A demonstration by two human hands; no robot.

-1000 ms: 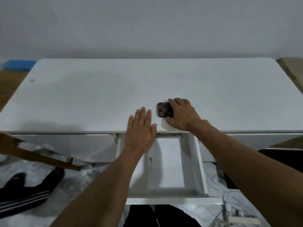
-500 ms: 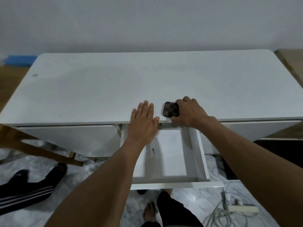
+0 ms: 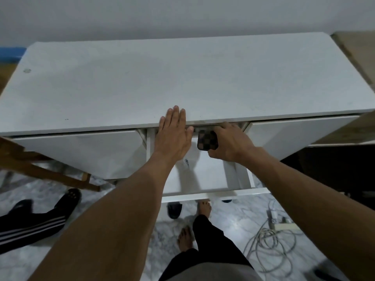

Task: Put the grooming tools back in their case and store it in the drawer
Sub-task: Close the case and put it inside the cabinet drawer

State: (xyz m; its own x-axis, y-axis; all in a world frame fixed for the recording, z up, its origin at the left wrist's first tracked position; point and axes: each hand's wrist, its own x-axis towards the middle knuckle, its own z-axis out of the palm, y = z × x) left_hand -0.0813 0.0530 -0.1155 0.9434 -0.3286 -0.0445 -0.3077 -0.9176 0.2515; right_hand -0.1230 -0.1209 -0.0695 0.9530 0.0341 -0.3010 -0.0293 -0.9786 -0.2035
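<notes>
A small brown checkered case (image 3: 207, 140) is held in my right hand (image 3: 230, 141), just below the tabletop's front edge and over the back of the open white drawer (image 3: 215, 192). My left hand (image 3: 172, 133) lies flat with fingers together on the front edge of the white table (image 3: 182, 82), partly over the drawer opening. A small dark-and-white item (image 3: 186, 162) lies on the drawer floor. The grooming tools themselves are not visible.
Closed white drawer fronts sit left (image 3: 81, 151) and right (image 3: 294, 136) of the open one. A wooden frame (image 3: 46, 173) leans at the left. On the marble floor are another person's legs (image 3: 36, 220), a black slipper (image 3: 174, 209), my bare feet, and a cable coil with power strip (image 3: 272, 240).
My right hand has carried the checkered case off the tabletop and down over the open drawer. My left hand stays on the table edge. The view has pulled back and tilted down.
</notes>
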